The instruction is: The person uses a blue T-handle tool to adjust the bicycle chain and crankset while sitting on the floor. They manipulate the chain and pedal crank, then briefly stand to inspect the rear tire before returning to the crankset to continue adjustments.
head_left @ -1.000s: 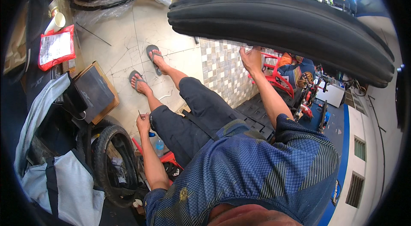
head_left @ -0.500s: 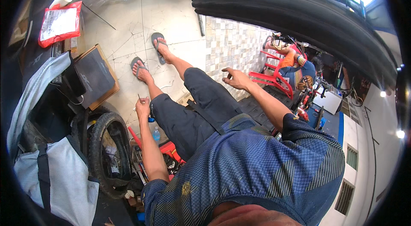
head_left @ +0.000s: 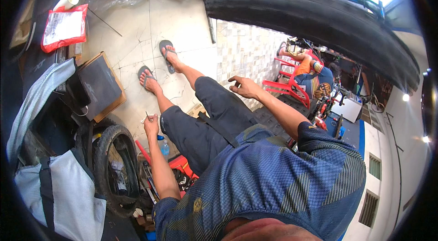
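Beside my left knee, my left hand is closed round a slim tool. Its thin dark shaft pokes out past the fingers and a blue end shows below the hand; the grip hides the middle, so its exact kind is unclear. My right hand hangs in the air to the right of my other knee. Its fingers are loosely bent and apart, with nothing in them. A clear plastic bottle stands close below my left hand.
Bicycle tyres lean at the left, near a dark flat box and a red-edged parcel. A big black tyre hangs across the upper right. Another person sits by a red plastic chair at the right.
My left hand has come a little closer to my body with the slim tool still in it. My right hand has shifted slightly to the left.
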### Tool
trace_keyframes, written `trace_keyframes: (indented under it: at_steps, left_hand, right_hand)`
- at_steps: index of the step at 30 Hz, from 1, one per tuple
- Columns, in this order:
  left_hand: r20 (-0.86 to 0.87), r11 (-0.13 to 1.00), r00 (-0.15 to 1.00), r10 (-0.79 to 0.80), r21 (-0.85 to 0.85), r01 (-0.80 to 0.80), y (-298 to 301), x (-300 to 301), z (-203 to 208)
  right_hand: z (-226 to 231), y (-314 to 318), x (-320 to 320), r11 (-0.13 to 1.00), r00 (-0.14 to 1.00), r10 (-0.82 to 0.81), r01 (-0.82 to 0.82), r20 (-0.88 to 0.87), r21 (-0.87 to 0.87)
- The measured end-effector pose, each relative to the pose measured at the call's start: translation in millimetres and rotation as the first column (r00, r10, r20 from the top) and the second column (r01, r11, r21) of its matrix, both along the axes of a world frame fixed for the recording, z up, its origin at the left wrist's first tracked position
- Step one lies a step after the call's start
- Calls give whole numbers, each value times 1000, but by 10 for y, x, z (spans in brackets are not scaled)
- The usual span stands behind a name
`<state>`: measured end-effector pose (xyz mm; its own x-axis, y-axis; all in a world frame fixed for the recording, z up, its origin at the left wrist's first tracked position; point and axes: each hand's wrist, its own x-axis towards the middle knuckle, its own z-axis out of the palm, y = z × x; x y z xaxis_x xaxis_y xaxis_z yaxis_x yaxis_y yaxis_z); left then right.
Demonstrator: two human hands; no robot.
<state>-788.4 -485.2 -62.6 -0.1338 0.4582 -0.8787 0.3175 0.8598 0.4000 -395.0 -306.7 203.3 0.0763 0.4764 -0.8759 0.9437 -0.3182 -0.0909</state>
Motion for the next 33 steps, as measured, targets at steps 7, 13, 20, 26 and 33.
trace_keyframes:
  at_steps: [7, 13, 20, 26, 33]
  left_hand:
    - [-8, 999, 1000, -9, 39, 9, 174, -48, 80]
    - [4, 996, 1000, -24, 82, 24, 209, -42, 35]
    - [18, 998, 1000, 13, 57, -14, 206, -33, -8]
    - [-8, 997, 1000, -22, 73, 22, 271, -24, 122]
    - [15, 999, 1000, -13, 39, 12, 190, 6, 67]
  right_hand:
    - [-44, -66, -76, 998, 999, -29, 27, -43, -48]
    - [16, -89, -68, 999, 998, -48, 47, -38, -27]
    - [-22, -119, -13, 998, 998, -57, 56, -34, -8]
    - [15, -100, -52, 997, 997, -66, 65, -25, -28]
    - [123, -80, -58, 998, 997, -67, 66, -31, -20]
